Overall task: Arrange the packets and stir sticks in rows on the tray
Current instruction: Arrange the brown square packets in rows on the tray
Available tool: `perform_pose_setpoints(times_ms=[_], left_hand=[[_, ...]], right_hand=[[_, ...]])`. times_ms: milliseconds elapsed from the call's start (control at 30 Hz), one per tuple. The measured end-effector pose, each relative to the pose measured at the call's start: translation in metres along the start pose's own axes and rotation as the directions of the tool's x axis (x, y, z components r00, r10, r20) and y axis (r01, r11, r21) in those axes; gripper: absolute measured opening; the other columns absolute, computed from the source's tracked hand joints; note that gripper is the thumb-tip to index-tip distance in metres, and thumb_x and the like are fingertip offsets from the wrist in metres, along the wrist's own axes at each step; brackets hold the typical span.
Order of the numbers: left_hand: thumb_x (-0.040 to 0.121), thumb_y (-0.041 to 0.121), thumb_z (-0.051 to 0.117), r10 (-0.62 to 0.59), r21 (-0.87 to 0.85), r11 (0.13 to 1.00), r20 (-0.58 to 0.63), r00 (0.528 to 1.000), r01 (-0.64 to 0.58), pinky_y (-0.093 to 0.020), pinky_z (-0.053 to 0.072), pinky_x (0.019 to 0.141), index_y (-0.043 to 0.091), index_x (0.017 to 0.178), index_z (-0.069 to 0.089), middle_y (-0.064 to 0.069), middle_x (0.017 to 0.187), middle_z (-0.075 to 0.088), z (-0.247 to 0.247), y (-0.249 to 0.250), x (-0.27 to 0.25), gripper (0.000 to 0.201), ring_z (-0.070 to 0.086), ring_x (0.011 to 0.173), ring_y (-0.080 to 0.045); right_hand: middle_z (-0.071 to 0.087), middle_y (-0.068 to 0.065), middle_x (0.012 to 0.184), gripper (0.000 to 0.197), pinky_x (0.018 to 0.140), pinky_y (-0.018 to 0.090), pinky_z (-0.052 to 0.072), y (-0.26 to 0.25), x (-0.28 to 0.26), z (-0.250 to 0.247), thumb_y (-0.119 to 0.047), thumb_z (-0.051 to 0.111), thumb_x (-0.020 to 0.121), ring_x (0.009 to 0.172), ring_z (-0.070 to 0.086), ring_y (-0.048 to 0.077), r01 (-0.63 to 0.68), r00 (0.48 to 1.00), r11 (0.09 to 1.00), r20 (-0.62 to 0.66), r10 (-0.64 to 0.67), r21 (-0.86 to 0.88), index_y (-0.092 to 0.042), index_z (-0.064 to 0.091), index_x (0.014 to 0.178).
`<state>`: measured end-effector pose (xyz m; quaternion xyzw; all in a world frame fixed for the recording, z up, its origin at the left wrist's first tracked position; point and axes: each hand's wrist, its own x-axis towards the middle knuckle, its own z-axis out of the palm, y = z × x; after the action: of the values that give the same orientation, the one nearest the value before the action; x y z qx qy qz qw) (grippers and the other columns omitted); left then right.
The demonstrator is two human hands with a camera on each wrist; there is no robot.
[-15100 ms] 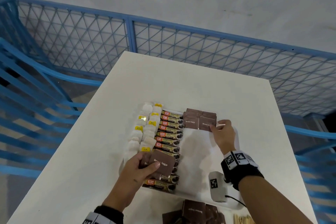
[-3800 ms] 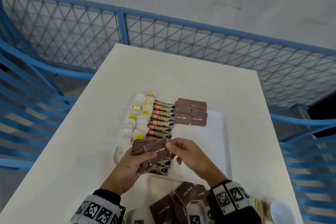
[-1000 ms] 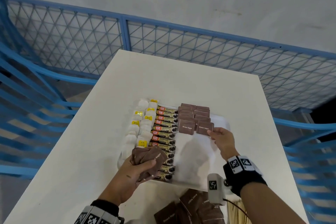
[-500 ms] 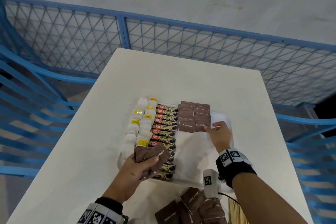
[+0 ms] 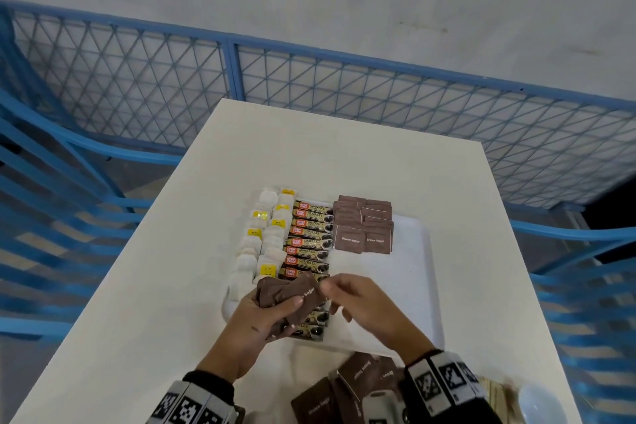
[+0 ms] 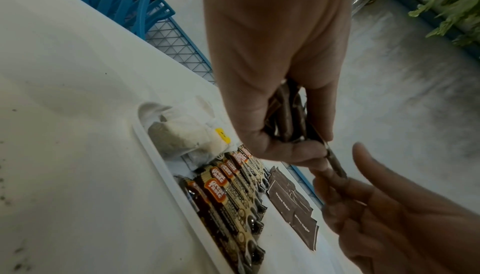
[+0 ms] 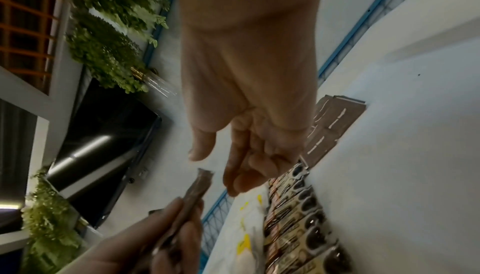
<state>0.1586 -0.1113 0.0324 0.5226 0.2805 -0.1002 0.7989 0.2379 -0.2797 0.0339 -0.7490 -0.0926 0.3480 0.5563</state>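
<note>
My left hand grips a bunch of brown sugar packets over the near left part of the white tray. My right hand is at the bunch's right edge, empty. In the right wrist view, its thumb and forefinger stand apart on either side of the top packet's edge. On the tray lie tea bags at the left and coffee stick packets beside them. Two overlapping rows of brown sugar packets lie at the far right.
Loose brown sugar packets lie on the white table at the near edge. Wooden stir sticks and a white round object lie right of them. A blue mesh fence surrounds the table.
My right hand has left a packet at the front of the right sugar row. It has come back left and nearer, to the bunch in my left hand.
</note>
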Motion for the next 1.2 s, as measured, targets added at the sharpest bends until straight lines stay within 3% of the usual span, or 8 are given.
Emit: perform_pose_setpoints(times_ms=[167,367,533,633,767,933,1067,1200], left_hand=[[0.084,0.002,0.063,-0.019,-0.048,0.999,0.006,1.000,0.019,-0.024,0.055,0.054,0.007,0.101,0.064,-0.011,0.083,0.073,0.000,0.000,-0.002,0.018,0.069,0.066,-0.017],[0.088,-0.007,0.049,-0.015,-0.136,0.990,0.046,0.999,0.021,-0.028,0.059,0.060,0.003,0.104,0.064,-0.015,0.086,0.073,-0.004,0.005,-0.004,0.024,0.070,0.074,-0.022],[0.088,-0.010,0.048,-0.004,-0.183,0.983,0.033,0.999,0.010,-0.031,0.059,0.062,-0.002,0.115,0.056,-0.025,0.103,0.066,-0.011,0.002,-0.001,0.030,0.065,0.096,-0.036],[0.086,-0.011,0.052,0.006,-0.171,0.985,0.047,0.999,0.002,-0.033,0.059,0.064,0.002,0.113,0.059,-0.021,0.108,0.066,-0.012,0.000,0.000,0.031,0.068,0.091,-0.031],[0.083,-0.009,0.058,-0.004,-0.153,0.988,0.042,0.999,0.010,-0.033,0.059,0.067,0.005,0.113,0.060,-0.018,0.110,0.068,-0.014,-0.002,0.001,0.034,0.067,0.096,-0.032],[0.081,-0.008,0.061,-0.015,-0.139,0.990,0.034,0.999,0.019,-0.027,0.057,0.061,0.004,0.114,0.060,-0.021,0.113,0.066,-0.014,-0.003,0.002,0.035,0.064,0.099,-0.035],[0.080,-0.005,0.063,-0.017,-0.113,0.993,0.025,1.000,0.020,-0.028,0.058,0.065,0.005,0.117,0.059,-0.022,0.113,0.066,-0.016,-0.005,0.006,0.038,0.064,0.104,-0.037],[0.079,-0.003,0.065,-0.027,-0.102,0.994,-0.006,1.000,0.026,-0.029,0.059,0.068,0.006,0.115,0.060,-0.020,0.110,0.068,-0.016,-0.008,0.008,0.038,0.067,0.097,-0.034]], right_hand=[[0.062,0.011,0.079,0.013,0.058,0.019,0.049,0.003,-0.002,0.009,-0.003,0.063,0.085,0.064,0.057,0.015,0.009,1.000,0.991,0.006,-0.010,0.131,0.000,0.064,0.097],[0.066,0.009,0.083,0.013,0.070,0.020,0.055,0.009,-0.001,-0.001,0.003,0.058,0.086,0.072,0.066,0.014,-0.025,0.998,0.942,-0.050,0.045,0.336,0.005,0.063,0.098],[0.062,0.013,0.082,0.010,0.065,0.020,0.056,0.015,0.012,-0.021,0.007,0.053,0.087,0.069,0.060,0.019,0.010,0.965,0.879,-0.235,0.116,0.476,0.006,0.060,0.094],[0.061,0.009,0.078,0.010,0.059,0.022,0.049,0.022,0.027,-0.033,0.002,0.060,0.086,0.065,0.056,0.017,-0.027,0.896,0.918,-0.398,0.198,0.396,-0.007,0.061,0.082],[0.060,0.003,0.076,0.016,0.055,0.022,0.039,0.035,0.052,-0.046,-0.007,0.071,0.080,0.061,0.052,0.013,-0.124,0.805,0.955,-0.536,0.257,0.271,-0.011,0.057,0.085],[0.065,0.004,0.087,0.021,0.074,0.029,0.047,0.047,0.074,-0.052,-0.014,0.080,0.071,0.076,0.056,0.017,-0.192,0.784,0.974,-0.579,0.224,0.117,-0.018,0.059,0.074],[0.055,-0.009,0.076,0.026,0.059,0.015,0.039,0.042,0.077,-0.053,-0.013,0.078,0.073,0.077,0.053,0.012,-0.195,0.771,0.980,-0.612,0.178,0.040,-0.013,0.055,0.087],[0.055,-0.009,0.073,0.033,0.056,0.013,0.037,0.041,0.080,-0.051,-0.011,0.077,0.074,0.074,0.054,0.012,-0.183,0.771,0.982,-0.614,0.168,0.040,-0.012,0.050,0.092]])
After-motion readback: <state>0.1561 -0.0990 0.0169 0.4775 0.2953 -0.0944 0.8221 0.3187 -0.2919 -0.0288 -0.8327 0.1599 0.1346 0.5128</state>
